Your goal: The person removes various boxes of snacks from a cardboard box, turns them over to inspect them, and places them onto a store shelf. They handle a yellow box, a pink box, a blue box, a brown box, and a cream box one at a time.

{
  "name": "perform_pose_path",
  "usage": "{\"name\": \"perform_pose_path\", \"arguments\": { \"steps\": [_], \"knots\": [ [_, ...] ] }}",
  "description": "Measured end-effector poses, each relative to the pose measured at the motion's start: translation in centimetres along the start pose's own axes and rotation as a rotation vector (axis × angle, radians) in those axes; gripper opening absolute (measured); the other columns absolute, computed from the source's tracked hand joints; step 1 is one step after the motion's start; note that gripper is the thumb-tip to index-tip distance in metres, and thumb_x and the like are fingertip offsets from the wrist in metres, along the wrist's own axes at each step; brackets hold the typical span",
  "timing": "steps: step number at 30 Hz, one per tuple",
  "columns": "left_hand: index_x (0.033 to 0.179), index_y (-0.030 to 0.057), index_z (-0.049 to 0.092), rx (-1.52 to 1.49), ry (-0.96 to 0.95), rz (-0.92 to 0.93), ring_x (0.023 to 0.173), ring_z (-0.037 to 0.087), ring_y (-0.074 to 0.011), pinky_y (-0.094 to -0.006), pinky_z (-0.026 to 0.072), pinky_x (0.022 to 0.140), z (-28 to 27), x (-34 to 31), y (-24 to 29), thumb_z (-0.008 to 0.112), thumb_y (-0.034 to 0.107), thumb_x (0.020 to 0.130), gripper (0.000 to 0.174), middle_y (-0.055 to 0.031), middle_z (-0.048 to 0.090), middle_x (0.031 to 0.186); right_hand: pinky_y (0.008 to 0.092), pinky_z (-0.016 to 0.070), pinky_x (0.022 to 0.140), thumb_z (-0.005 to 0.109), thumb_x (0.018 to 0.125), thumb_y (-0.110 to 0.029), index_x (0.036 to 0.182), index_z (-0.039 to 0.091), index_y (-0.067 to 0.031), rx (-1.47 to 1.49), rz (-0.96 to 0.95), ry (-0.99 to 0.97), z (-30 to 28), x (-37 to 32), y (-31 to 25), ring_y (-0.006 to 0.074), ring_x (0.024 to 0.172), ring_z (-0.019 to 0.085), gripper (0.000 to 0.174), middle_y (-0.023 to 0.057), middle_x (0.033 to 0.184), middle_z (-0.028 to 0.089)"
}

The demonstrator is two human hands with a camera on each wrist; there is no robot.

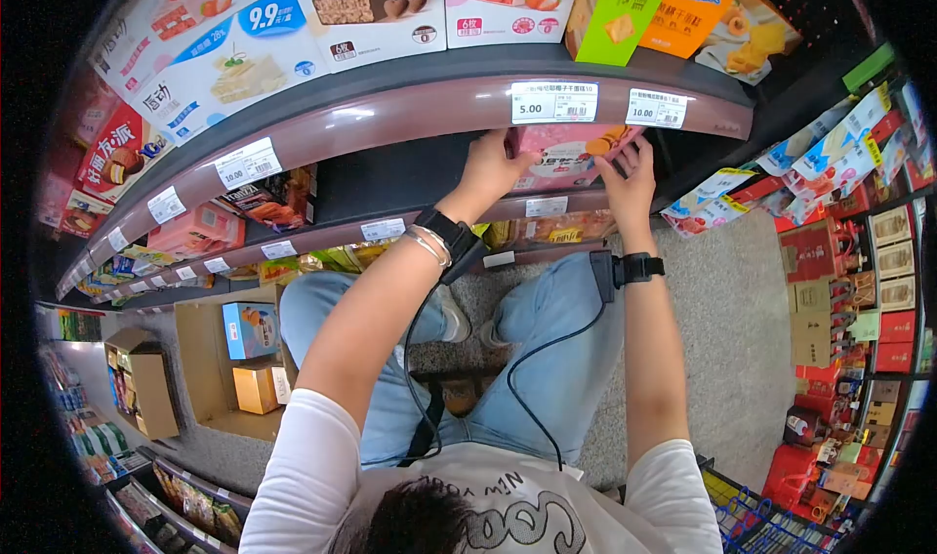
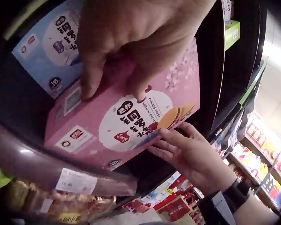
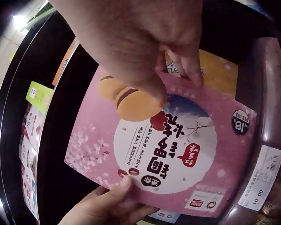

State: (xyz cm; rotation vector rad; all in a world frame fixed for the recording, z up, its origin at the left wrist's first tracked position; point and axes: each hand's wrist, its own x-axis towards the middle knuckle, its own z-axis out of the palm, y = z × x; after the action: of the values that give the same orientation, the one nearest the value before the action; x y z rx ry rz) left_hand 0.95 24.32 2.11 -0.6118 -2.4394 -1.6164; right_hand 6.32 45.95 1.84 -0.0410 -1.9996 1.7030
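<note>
A pink box (image 1: 561, 161) of small filled pancakes sits at the lower shelf, partly under the upper shelf's lip. My left hand (image 1: 490, 175) grips its left end, thumb on the printed front. At the opposite end my right hand (image 1: 628, 175) holds the box, with the thumb (image 3: 154, 96) on the front beside the pancake picture. In the left wrist view a blue box (image 2: 47, 56) of similar design stands just beside the pink one. A yellow box (image 3: 222, 72) shows past the pink box's edge in the right wrist view.
Above runs the upper shelf's curved edge (image 1: 390, 110), with price labels and cake boxes (image 1: 371, 12) over it. A pink package (image 1: 200, 230) lies farther left on the lower shelf. An open carton (image 1: 210, 378) with boxes stands on the floor; bagged snacks (image 1: 830, 154) hang at right.
</note>
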Motion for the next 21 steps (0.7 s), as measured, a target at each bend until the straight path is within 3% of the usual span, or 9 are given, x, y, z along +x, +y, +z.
{"name": "perform_pose_path", "arguments": {
  "steps": [5,8,14,18,21],
  "knots": [
    [0.122,0.0044,0.050,0.012,-0.033,-0.050,0.092,0.064,-0.0386,-0.0443,0.0517,0.080,0.4,0.1,0.1,0.075,0.020,0.075,0.056,-0.0233,0.065,0.101,0.0309,0.0492,0.091,0.072,0.078,0.001,0.131,0.033,0.0009,-0.104,0.023,0.003,0.1,0.3,0.0,0.0213,0.113,0.054,0.066,0.0160,0.121,0.052],
    [0.129,0.0001,0.045,0.086,-0.035,-0.117,0.101,0.062,-0.0380,-0.0424,0.0500,0.084,0.5,-0.3,0.5,0.073,0.024,0.079,0.062,-0.0238,0.062,0.113,0.0309,0.0490,0.092,0.072,0.078,0.000,0.132,0.033,0.0010,-0.112,0.022,0.019,0.5,0.3,-0.1,0.0212,0.113,0.054,0.067,0.0160,0.121,0.052],
    [0.131,0.0007,0.041,0.109,-0.094,-0.178,0.106,0.059,-0.0389,-0.0429,0.0489,0.087,0.5,-0.1,0.8,0.073,0.024,0.077,0.067,-0.0247,0.059,0.117,0.0316,0.0474,0.095,0.072,0.080,-0.002,0.139,0.029,0.0021,-0.099,0.066,0.011,0.3,0.0,0.6,0.0230,0.115,0.053,0.073,0.0192,0.126,0.050],
    [0.131,-0.0001,0.042,0.086,-0.070,-0.172,0.109,0.057,-0.0410,-0.0436,0.0477,0.090,1.2,-0.1,0.4,0.070,0.023,0.079,0.063,-0.0258,0.058,0.117,0.0322,0.0457,0.096,0.072,0.080,-0.003,0.143,0.025,0.0028,-0.097,0.069,-0.015,0.2,0.0,0.6,0.0246,0.119,0.051,0.079,0.0214,0.130,0.047],
    [0.138,0.0006,0.030,0.137,-0.038,-0.074,0.101,0.059,-0.0429,-0.0480,0.0481,0.086,1.7,-0.4,-0.6,0.068,0.025,0.080,0.074,-0.0260,0.059,0.115,0.0323,0.0439,0.098,0.071,0.081,-0.004,0.145,0.022,0.0029,-0.081,0.069,-0.033,0.0,-0.1,0.3,0.0239,0.121,0.050,0.081,0.0219,0.134,0.045]
  ]
}}
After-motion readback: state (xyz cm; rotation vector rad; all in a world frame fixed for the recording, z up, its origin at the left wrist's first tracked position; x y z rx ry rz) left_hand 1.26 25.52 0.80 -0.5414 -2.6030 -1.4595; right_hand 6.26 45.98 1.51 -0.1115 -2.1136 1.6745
